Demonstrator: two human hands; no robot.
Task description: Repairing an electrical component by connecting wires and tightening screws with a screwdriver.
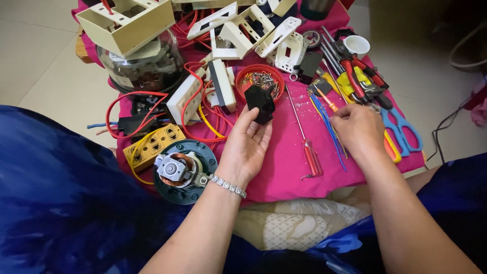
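A pink cloth (pixel 284 162) covers the low table, crowded with electrical parts. At nine o'clock from the left hand sits a small motor on a dark green round base (pixel 182 172), with a yellow socket strip (pixel 152 144) just beyond it at ten o'clock. The left hand (pixel 246 147) is raised palm-up, fingers loosely curled, pinching a small black plastic part (pixel 259 103) between thumb and fingertips, right in front of the red bowl of screws (pixel 259 81). The right hand (pixel 357 129) lies at three o'clock from it, fingers bent down onto thin blue wires (pixel 329 129) and an orange-handled tool (pixel 327 101). Whether it has closed on one of them I cannot tell.

To work the black part well, I judge it wants a steadier grip lower on its body, turned so its open side faces the eyes, clear of the bowl rim.

A red-handled screwdriver (pixel 310 152) lies between the hands. Blue-handled scissors (pixel 403 129) are partly covered by the right hand. The black part's detail is lost in shadow, and the right fingertips are hidden.
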